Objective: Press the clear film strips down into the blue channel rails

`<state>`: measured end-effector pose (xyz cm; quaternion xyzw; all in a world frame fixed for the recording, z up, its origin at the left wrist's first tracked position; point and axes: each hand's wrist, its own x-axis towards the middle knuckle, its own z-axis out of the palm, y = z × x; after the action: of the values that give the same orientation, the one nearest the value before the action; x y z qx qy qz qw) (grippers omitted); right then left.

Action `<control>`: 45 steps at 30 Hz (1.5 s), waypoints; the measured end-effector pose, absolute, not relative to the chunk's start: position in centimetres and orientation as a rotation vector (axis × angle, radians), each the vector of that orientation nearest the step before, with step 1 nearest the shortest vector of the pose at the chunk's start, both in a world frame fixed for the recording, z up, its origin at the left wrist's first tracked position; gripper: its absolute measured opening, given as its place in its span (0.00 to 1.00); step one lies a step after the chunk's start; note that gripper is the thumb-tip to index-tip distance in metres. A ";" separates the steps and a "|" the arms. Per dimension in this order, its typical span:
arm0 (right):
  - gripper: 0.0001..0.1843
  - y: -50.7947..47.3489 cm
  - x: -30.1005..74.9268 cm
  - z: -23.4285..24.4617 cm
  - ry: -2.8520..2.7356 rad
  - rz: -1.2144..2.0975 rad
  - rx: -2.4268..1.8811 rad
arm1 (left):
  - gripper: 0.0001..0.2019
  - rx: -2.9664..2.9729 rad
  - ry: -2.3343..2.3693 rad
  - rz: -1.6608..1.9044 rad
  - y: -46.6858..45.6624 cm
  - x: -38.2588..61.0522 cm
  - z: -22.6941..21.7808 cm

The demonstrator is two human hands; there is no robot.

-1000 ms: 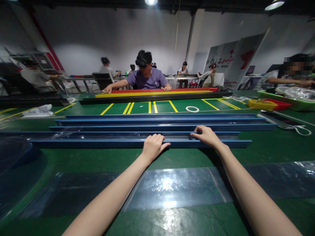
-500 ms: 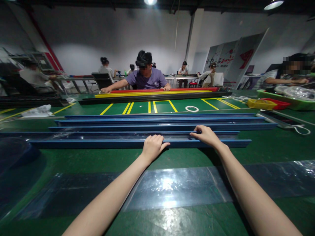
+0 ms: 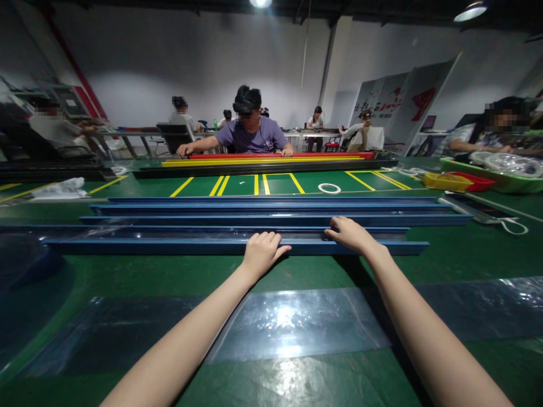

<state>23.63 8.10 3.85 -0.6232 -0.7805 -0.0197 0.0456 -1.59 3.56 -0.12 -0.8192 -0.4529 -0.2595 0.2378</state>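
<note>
Several long blue rails [image 3: 169,246] lie side by side across the green table [image 3: 297,271] in front of me. My left hand [image 3: 261,252] rests on the nearest blue rail, fingers curled over its top edge. My right hand [image 3: 350,233] lies a little further right, fingers bent over the far edge of the same rail. A clear plastic sheet [image 3: 297,322] is spread flat on the table under my forearms.
A person in a purple shirt [image 3: 251,135] sits opposite with red, yellow and black rails [image 3: 263,163]. A tape ring [image 3: 330,188] lies mid-table. Yellow and red trays [image 3: 456,181] and a green tray [image 3: 500,176] stand at right. Other people sit around.
Both hands stay on the nearest blue rail. The view has shifted slightly; the rails and hands sit a touch further left than before.
</note>
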 end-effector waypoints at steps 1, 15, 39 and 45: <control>0.16 7.9 23.3 4.1 -2.391 -0.081 -1.929 | 0.19 -2.242 -1.239 -0.709 3.6 -1.6 -0.1; 0.16 5.7 16.8 3.7 -2.403 -0.258 -1.642 | 0.11 -2.294 -1.261 -0.740 3.3 -1.6 0.2; 0.22 6.1 23.1 1.8 -2.219 -0.522 -1.668 | 0.13 -2.073 -1.380 -0.783 3.3 -2.0 0.0; 0.22 6.5 25.2 1.3 -2.172 -0.521 -1.698 | 0.14 -2.136 -1.328 -0.753 3.1 -1.8 0.1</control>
<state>25.18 6.47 1.29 -0.5968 -0.7631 -0.1829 0.1672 -1.82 3.11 0.14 -0.7866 -0.4891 -0.2774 0.2550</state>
